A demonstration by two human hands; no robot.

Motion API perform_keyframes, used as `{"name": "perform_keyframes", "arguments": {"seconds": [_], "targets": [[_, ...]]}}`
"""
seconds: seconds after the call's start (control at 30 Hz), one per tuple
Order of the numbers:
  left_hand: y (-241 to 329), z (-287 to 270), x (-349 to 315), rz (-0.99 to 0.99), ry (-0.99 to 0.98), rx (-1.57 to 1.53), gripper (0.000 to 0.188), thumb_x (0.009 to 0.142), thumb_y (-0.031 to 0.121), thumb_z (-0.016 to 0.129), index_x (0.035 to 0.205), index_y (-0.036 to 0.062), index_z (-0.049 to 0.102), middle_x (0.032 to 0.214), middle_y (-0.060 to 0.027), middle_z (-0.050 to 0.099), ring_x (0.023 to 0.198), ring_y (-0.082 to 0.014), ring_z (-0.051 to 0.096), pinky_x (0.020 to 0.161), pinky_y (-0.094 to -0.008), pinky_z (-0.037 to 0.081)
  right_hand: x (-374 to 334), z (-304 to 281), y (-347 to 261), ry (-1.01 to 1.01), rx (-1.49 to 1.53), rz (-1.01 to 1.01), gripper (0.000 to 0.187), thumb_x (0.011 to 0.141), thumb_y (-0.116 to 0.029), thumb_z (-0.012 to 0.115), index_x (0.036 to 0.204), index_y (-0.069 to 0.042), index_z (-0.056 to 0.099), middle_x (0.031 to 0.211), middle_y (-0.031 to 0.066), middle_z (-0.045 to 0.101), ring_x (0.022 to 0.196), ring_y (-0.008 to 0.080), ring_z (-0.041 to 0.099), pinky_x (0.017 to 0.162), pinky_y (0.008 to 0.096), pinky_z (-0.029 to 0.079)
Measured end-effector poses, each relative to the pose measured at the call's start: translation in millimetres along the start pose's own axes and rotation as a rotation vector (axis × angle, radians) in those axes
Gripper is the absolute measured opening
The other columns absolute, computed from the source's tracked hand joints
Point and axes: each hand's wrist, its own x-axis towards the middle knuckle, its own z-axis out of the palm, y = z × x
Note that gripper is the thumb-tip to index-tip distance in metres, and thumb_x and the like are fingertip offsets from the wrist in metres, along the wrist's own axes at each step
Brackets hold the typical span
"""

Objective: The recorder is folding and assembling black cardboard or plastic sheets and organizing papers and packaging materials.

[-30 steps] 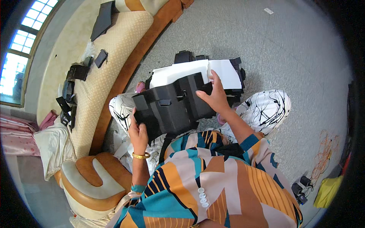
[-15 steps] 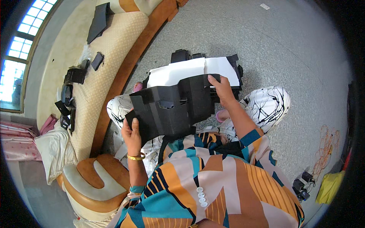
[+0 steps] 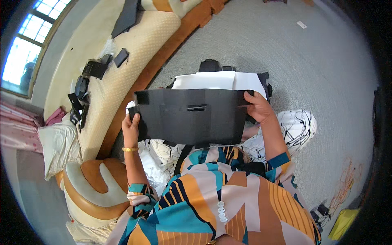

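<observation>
Between my two hands a flat black card sheet [image 3: 171, 116] is stretched wide, with a narrow slot near its middle. My left hand [image 3: 130, 126] grips its left edge, thumb on the front face. At the upper right corner my right hand [image 3: 258, 106] pinches it the same way. Behind the sheet, white paper sheets [image 3: 204, 79] lie on a pile of black pieces [image 3: 209, 65] on the floor; the sheet hides the pile's near side. My legs in white patterned trousers [image 3: 300, 124] are bent on either side.
Along the left runs a cream sofa [image 3: 139, 53] with black cases [image 3: 96, 69] and a dark folded panel [image 3: 127, 18] on it. A brown and cream sofa arm [image 3: 96, 183] stands near my left elbow. Cables and adapters [image 3: 323, 210] lie by a yellow cloth [image 3: 344, 224] at the lower right.
The black sheet was creased and tilted; now it is pulled out flat and level. My left hand has risen and moved left, my right hand to the right and lower. The view has shifted.
</observation>
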Motion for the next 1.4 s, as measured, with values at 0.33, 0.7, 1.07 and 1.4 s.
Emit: {"name": "perform_keyframes", "arguments": {"seconds": [0.33,0.7,1.07,1.4], "targets": [[87.6,69.3,-6.6,0.313,0.053,0.472,0.025,0.084,0.022,0.057,0.090,-0.0030,0.056,0.058,-0.0151,0.044,0.051,-0.0164,0.043,0.049,-0.0299,0.035,-1.5,51.7,-10.4,0.385,-1.506,-0.883,0.064,0.068,-0.012,0.065,0.125,-0.002,0.037,0.126,0.0193,0.041,0.118,0.0338,0.038,0.100,0.0410,0.027],[110.9,97.5,-37.2,0.517,-0.272,0.446,0.020,0.084,0.022,0.056,0.093,0.0051,0.062,0.059,-0.0154,0.054,0.052,-0.0285,0.055,0.048,-0.0326,0.041,-6.0,117.8,0.2,-0.387,-1.212,-0.918,0.022,0.069,-0.004,0.060,0.091,-0.005,0.053,0.085,0.0134,0.057,0.079,0.0299,0.057,0.069,0.0358,0.044],[131.2,110.9,-47.3,0.639,-0.549,0.555,0.032,0.081,0.035,0.058,0.073,0.0041,0.057,0.058,-0.0152,0.054,0.053,-0.0313,0.056,0.047,-0.0374,0.042,-31.4,99.7,9.9,-0.108,-1.124,-0.422,0.045,0.090,-0.036,0.045,0.073,0.004,0.055,0.055,0.0138,0.052,0.051,0.0161,0.044,0.050,0.0307,0.039],[73.3,142.6,37.5,0.426,-0.768,0.248,0.041,0.083,0.039,0.057,0.070,0.0005,0.058,0.050,-0.0056,0.042,0.049,-0.0100,0.039,0.046,-0.0281,0.035,-21.4,42.9,9.0,-0.260,-0.826,-0.045,0.032,0.083,-0.025,0.059,0.101,0.001,0.057,0.092,0.0058,0.061,0.081,0.0147,0.056,0.075,0.0280,0.044]]}}
